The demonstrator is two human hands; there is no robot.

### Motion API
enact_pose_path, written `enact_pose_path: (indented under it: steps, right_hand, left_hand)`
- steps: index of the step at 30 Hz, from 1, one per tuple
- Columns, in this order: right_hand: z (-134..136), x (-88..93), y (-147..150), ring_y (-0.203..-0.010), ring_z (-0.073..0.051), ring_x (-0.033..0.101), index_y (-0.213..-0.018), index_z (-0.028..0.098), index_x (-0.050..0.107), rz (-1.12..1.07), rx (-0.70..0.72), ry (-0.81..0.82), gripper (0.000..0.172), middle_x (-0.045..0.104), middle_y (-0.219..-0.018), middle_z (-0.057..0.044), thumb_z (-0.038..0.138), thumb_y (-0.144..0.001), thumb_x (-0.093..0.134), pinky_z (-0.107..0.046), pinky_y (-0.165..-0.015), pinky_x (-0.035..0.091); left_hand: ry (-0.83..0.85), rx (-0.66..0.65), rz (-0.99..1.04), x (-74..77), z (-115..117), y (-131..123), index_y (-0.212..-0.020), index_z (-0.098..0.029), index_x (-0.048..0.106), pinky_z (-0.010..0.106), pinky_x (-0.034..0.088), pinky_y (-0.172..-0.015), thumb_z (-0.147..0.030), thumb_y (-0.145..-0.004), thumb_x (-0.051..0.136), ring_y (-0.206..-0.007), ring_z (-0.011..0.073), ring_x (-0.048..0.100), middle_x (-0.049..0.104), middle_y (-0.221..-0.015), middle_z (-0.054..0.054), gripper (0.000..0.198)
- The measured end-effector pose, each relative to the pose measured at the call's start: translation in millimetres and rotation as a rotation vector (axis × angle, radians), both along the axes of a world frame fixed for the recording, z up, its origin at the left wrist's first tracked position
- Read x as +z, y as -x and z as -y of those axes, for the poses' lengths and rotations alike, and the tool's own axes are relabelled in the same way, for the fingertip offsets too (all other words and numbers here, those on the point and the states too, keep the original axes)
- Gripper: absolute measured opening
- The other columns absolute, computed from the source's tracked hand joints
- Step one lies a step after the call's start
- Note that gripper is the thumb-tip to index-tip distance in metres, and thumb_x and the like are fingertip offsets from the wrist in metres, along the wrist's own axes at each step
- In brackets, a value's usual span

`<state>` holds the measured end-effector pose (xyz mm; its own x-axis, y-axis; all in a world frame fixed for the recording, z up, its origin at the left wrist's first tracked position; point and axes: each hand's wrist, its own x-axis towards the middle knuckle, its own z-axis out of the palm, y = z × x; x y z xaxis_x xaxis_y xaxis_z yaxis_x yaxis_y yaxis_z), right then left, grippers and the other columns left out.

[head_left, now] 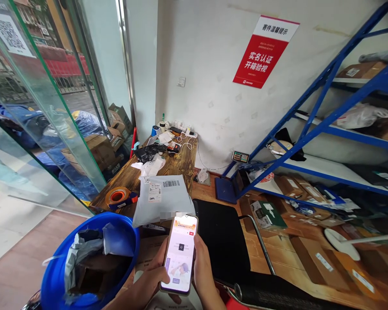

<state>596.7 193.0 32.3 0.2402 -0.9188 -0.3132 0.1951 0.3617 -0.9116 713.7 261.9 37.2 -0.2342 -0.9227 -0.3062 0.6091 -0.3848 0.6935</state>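
Note:
A smartphone (179, 254) with a lit screen is held upright between my two hands at the lower middle of the head view. My left hand (157, 271) wraps its left side, with the thumb near the lower left of the screen. Along the right edge, my right hand (203, 262) closes on the phone; most of its fingers are hidden behind it. Just beyond the phone, a white parcel bag (171, 193) with a label and barcode lies on the wooden table (186, 163).
At lower left stands a blue bin (53, 262) holding packaging. A tape roll (118, 197) lies on the table. To the right are a black chair (223, 237), blue shelving (310, 116) with parcels, and boxes (318, 262) on the floor. A glass door (48, 99) is at left.

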Motion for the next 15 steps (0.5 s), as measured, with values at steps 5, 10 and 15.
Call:
enact_pose_path:
  steps: [5, 10, 15]
  right_hand:
    - [-9, -0.6, 3, -0.061, -0.016, 0.052, -0.085, 0.016, 0.064, -0.041, 0.053, 0.081, 0.057, 0.064, -0.069, -0.003, 0.071, -0.071, 0.052, -0.027, -0.056, 0.041]
    - [-7, -3.4, 6, -0.069, -0.021, 0.056, -0.089, 0.016, 0.066, -0.058, 0.052, 0.118, 0.054, 0.067, -0.076, -0.005, 0.066, -0.070, 0.055, -0.029, -0.061, 0.043]
    - [-7, -2.1, 8, -0.071, -0.022, 0.058, -0.088, 0.016, 0.068, -0.065, 0.021, 0.108, 0.057, 0.070, -0.078, -0.007, 0.066, -0.064, 0.060, -0.030, -0.063, 0.045]
  left_hand:
    - [-0.009, 0.085, -0.012, -22.8, -1, 5, -0.144, -0.028, -0.009, 0.031, 0.053, -0.051, -0.013, -0.052, 0.045, -0.072, 0.0230, 0.063, 0.058, -0.118, 0.010, 0.108]
    - [-0.007, 0.125, -0.074, -31.9, -2, 8, -0.143, -0.033, -0.012, 0.032, 0.055, -0.051, -0.012, -0.055, 0.045, -0.071, 0.0205, 0.062, 0.058, -0.119, 0.008, 0.107]
    - [0.017, 0.096, -0.042, -23.4, -1, 7, -0.144, -0.032, -0.011, 0.032, 0.057, -0.054, -0.013, -0.058, 0.045, -0.076, 0.0208, 0.062, 0.051, -0.127, 0.010, 0.104]
